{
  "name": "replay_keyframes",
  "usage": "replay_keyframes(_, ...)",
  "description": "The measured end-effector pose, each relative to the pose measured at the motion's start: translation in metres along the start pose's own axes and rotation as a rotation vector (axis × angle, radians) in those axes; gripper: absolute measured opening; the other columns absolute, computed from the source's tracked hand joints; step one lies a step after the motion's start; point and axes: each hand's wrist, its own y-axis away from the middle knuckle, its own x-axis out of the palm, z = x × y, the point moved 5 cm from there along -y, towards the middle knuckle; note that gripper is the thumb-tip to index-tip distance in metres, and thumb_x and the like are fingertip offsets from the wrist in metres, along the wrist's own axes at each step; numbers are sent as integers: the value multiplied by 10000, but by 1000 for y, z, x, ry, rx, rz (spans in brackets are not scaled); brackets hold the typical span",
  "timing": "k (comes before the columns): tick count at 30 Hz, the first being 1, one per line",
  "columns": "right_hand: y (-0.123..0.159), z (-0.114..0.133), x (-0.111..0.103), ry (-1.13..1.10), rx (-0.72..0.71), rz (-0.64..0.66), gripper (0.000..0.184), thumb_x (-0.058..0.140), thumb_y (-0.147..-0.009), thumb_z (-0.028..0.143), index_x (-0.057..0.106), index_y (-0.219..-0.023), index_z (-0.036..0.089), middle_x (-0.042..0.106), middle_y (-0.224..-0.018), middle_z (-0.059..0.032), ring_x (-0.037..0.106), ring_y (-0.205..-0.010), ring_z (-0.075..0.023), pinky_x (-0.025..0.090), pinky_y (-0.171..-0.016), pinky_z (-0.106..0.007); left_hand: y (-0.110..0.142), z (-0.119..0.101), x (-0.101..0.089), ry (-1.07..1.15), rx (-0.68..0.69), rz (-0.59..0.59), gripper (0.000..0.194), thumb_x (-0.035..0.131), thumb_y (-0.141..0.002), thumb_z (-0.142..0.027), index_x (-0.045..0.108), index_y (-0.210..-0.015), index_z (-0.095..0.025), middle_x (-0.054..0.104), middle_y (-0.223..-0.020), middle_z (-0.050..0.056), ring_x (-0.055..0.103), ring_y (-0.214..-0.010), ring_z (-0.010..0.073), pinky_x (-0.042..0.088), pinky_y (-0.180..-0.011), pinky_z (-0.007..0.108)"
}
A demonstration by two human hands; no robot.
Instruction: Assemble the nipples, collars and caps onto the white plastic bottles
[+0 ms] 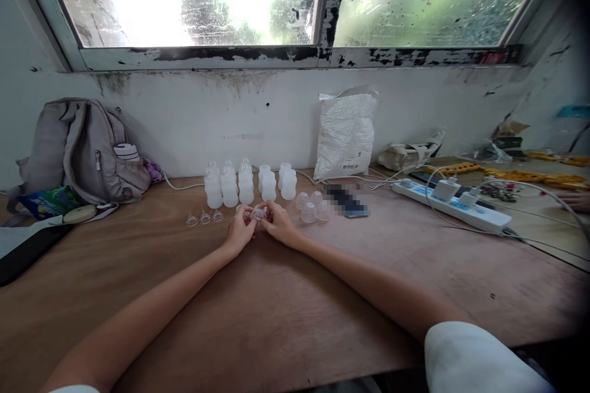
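Close in front of the bottles, my left hand (pixel 240 230) and my right hand (pixel 278 225) meet, fingers closed around a small clear bottle part (pixel 258 214). It is round and see-through, like a nipple or its collar; the fingers hide some of it. Just left of my left hand, clear bottle nipples (pixel 205 217) lie in a short row. Behind stand frosted baby bottles (pixel 229 190), the left ones with clear nipples on top. Farther right are open-topped bottles (pixel 288 185). Clear dome-shaped caps (pixel 308 213) sit in a cluster to the right of my right hand.
A grey backpack (pixel 76 147) leans on the wall at left, near a black flat object (pixel 34 252). Behind the caps stands a white plastic bag (pixel 346 135). A phone (pixel 353 202), partly pixelated, and a power strip (pixel 454 206) with cables lie right. Another person's hand (pixel 574 201) shows at the right edge.
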Motion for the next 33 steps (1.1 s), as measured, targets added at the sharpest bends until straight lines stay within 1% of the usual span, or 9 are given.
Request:
replay_keyframes(5, -1, -1, -2, 11, 25, -35, 231, 469, -648, 105, 514, -867, 161, 439, -592, 45, 431, -529, -94, 329, -520, -194, 1, -4, 1, 5, -13, 11, 227, 549, -708, -283, 486, -893, -169, 572, -637, -2, 550, -453, 97, 419, -332, 157)
replay_keyframes(10, 0, 4, -6, 19, 19, -50, 153, 433, -755, 198, 552, -842, 155, 445, -552, 40, 418, -510, -95, 320, -521, -203, 3, -11, 2, 31, -18, 31, 263, 526, -731, -376, 480, -883, -166, 586, -688, 20, 584, -497, 111, 427, -346, 158)
replay_keyframes(15, 1, 5, -7, 33, 16, -65, 124, 449, -758, 226, 545, -789, 155, 411, -511, 51, 386, -480, -91, 291, -496, -204, 6, -16, 1, 38, -25, 49, 263, 536, -718, -403, 464, -827, -176, 552, -598, -13, 580, -468, 116, 380, -316, 137)
replay_keyframes(19, 1, 6, -6, 18, -2, -46, 91, 450, -747, 216, 519, -768, 161, 446, -536, 45, 410, -493, -90, 299, -496, -199, 7, -18, 1, 44, -29, 67, 254, 531, -716, -406, 455, -811, -183, 545, -573, -25, 577, -453, 115, 355, -308, 132)
replay_keyframes(27, 1, 6, -4, -8, -14, -20, 46, 456, -726, 188, 495, -735, 165, 487, -570, 33, 440, -513, -90, 318, -504, -194, 6, -15, 2, 13, 6, 82, 199, 521, -726, -362, 466, -798, -184, 531, -565, -28, 559, -446, 111, 362, -307, 143)
replay_keyframes(33, 0, 3, -7, -7, 39, -62, 93, 449, -748, 231, 514, -765, 167, 478, -550, 33, 435, -499, -98, 322, -493, -200, 3, -13, 3, 4, 0, 63, 235, 517, -732, -345, 489, -893, -177, 579, -681, 17, 577, -492, 116, 402, -328, 157)
